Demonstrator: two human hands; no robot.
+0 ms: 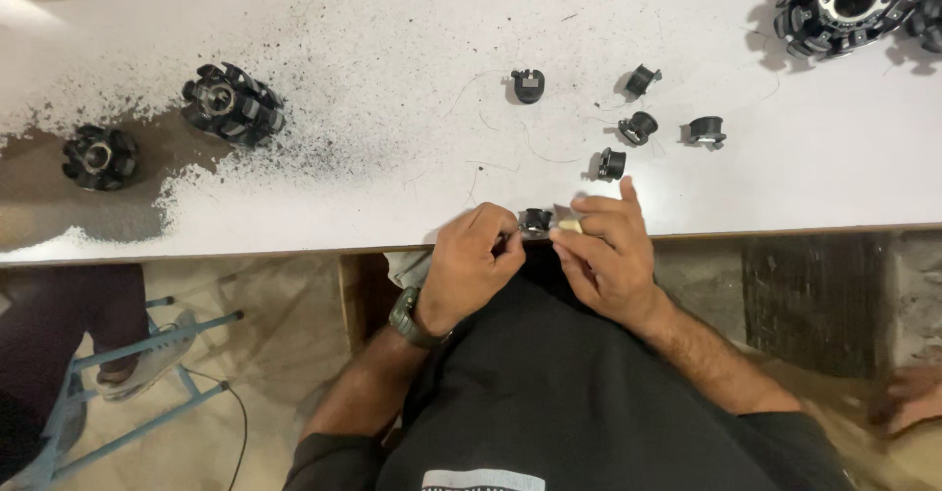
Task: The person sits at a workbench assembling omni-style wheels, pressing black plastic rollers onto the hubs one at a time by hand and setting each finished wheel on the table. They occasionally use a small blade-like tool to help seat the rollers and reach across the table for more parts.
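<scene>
- White tabletop (412,20), dusted with black grit upper left.
- Your left hand (471,260) and right hand (608,256) both pinch one small black bobbin (535,221) at the table's near edge, centre frame, steadying it.
- Five loose bobbins (638,128) wait just above.

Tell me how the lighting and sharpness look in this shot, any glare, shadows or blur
Head view: the white table is brightly lit, near glare at its top left; the small black parts cast short shadows leftward. Left hand and right hand are fairly sharp; another person's hand at lower right is blurred.
</scene>
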